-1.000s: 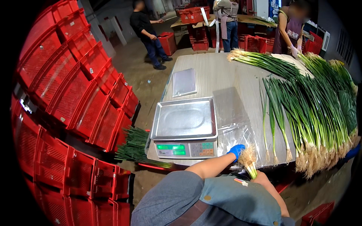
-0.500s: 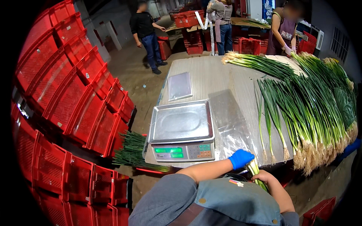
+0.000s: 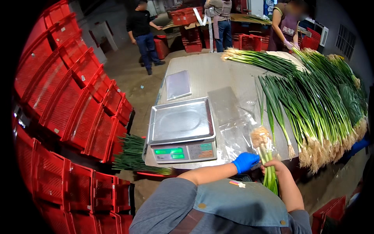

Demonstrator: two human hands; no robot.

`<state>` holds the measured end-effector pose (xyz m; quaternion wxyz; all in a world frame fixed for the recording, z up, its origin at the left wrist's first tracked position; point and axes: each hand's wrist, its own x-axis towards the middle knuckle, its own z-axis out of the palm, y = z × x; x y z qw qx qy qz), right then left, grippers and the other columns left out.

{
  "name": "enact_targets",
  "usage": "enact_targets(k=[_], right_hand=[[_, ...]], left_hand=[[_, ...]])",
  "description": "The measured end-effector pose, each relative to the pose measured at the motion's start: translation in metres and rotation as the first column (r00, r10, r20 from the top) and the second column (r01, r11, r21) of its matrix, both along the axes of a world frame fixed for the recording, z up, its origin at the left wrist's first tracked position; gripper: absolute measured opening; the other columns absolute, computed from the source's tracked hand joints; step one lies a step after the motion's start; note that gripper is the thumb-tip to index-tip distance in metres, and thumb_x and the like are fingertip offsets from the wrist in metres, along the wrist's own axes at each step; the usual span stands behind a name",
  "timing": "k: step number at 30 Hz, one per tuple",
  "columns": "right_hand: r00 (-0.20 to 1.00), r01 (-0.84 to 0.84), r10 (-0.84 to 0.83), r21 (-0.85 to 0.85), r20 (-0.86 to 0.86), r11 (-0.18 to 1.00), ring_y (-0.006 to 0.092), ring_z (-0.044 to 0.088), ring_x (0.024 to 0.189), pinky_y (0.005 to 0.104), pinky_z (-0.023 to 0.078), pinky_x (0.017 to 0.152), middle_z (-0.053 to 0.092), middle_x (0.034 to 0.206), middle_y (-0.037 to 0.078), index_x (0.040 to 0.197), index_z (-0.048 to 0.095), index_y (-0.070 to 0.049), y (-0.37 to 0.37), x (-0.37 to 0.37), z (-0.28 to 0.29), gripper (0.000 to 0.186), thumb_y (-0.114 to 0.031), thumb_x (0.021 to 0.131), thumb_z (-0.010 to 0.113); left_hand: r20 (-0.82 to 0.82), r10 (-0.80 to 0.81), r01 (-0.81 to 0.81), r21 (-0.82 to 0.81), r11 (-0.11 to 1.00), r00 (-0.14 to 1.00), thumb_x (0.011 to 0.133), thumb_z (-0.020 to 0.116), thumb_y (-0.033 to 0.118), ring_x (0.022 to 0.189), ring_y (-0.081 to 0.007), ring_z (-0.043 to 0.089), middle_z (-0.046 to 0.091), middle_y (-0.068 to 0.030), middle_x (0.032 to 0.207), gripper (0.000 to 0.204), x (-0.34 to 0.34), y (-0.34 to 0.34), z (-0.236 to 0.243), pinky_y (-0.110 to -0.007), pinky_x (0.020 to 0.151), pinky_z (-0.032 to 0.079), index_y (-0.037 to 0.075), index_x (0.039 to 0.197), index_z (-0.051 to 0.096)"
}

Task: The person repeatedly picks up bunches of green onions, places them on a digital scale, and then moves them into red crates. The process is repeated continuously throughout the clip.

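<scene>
In my bare right hand (image 3: 274, 167) is a bunch of green onions (image 3: 266, 152), gripped by the stalks. Its pale roots point away over the table edge, its green leaves toward me. My left hand (image 3: 246, 162), in a blue glove, is closed beside the stalks; whatever its fingers hold is hidden. Just beyond lies a clear plastic bag (image 3: 233, 138), flat on the table. A few loose green onions (image 3: 277, 113) lie to its right, alongside a large pile of green onions (image 3: 315, 105), roots mostly toward me.
A digital scale (image 3: 181, 128) stands left of the bag, with a stack of clear bags (image 3: 178, 85) behind it. Red crates (image 3: 64, 101) rise at the left, near more greens (image 3: 134, 156). Across the table (image 3: 218, 64) a gloved co-worker (image 3: 288, 27) handles onions; other people stand farther back.
The bunch's root end, covered by my left hand before, now shows above it. My gloved hand has slid down the stalks to their left side. The whole view has shifted slightly.
</scene>
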<state>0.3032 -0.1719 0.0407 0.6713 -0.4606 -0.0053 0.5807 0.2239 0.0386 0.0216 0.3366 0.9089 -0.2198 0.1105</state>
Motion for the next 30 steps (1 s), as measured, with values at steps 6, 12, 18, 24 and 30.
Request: enact_targets(k=[6, 12, 18, 24, 30], right_hand=[[0.959, -0.024, 0.151, -0.462, 0.239, 0.887, 0.022, 0.064, 0.058, 0.0337, 0.053, 0.051, 0.063, 0.074, 0.013, 0.088, 0.059, 0.002, 0.022, -0.007, 0.017, 0.019, -0.007, 0.073, 0.066], [0.883, -0.143, 0.002, 0.267, 0.469, 0.953, 0.0221, 0.063, 0.06, 0.0312, 0.05, 0.051, 0.063, 0.075, 0.014, 0.091, 0.057, 0.003, -0.012, 0.001, 0.053, 0.025, -0.007, 0.071, 0.068], [0.921, 0.026, 0.013, -0.094, 0.389, 0.995, 0.0179, 0.063, 0.062, 0.0302, 0.051, 0.057, 0.063, 0.073, 0.008, 0.09, 0.059, 0.002, -0.02, 0.004, 0.047, 0.026, -0.007, 0.069, 0.07], [0.286, 0.075, 0.442, -0.48, 0.85, 0.874, 0.0276, 0.063, 0.075, 0.0345, 0.05, 0.067, 0.062, 0.076, 0.015, 0.09, 0.06, -0.004, 0.011, -0.004, 0.056, 0.03, -0.023, 0.068, 0.067], [0.792, -0.373, 0.412, -0.177, 0.451, 0.911, 0.0203, 0.058, 0.096, 0.0342, 0.044, 0.088, 0.062, 0.105, 0.009, 0.115, 0.053, -0.005, 0.009, 0.008, 0.036, 0.052, -0.031, 0.076, 0.074]], left_hand=[[0.108, 0.072, -0.064, -0.082, 0.995, 0.991, 0.08, 0.059, 0.021, 0.063, -0.0366, 0.057, 0.057, -0.0146, 0.071, 0.011, 0.006, -0.017, 0.039, -0.045, 0.053, 0.044, 0.011, 0.08, 0.056], [0.169, 0.005, 0.003, -0.047, 0.999, 0.986, 0.076, 0.061, 0.018, 0.062, -0.0337, 0.057, 0.056, -0.0122, 0.068, 0.007, 0.001, -0.016, 0.046, -0.044, 0.054, 0.044, 0.013, 0.079, 0.059], [-0.32, 0.03, -0.078, -0.136, 0.988, 0.947, 0.084, 0.063, 0.032, 0.084, -0.0281, 0.061, 0.06, -0.0158, 0.098, 0.035, 0.014, -0.023, 0.041, -0.039, 0.072, 0.049, 0.007, 0.108, 0.057], [-0.664, -0.317, -0.684, -0.727, 0.062, 0.677, 0.082, 0.068, 0.024, 0.079, -0.0167, 0.061, 0.062, -0.0055, 0.097, 0.037, 0.03, -0.07, 0.054, -0.032, 0.067, 0.051, 0.01, 0.114, 0.055], [-0.639, 0.075, -0.631, -0.768, -0.109, 0.766, 0.078, 0.07, 0.011, 0.076, -0.0175, 0.06, 0.061, -0.0041, 0.091, 0.03, 0.025, -0.072, 0.059, -0.032, 0.065, 0.05, 0.008, 0.106, 0.058]])
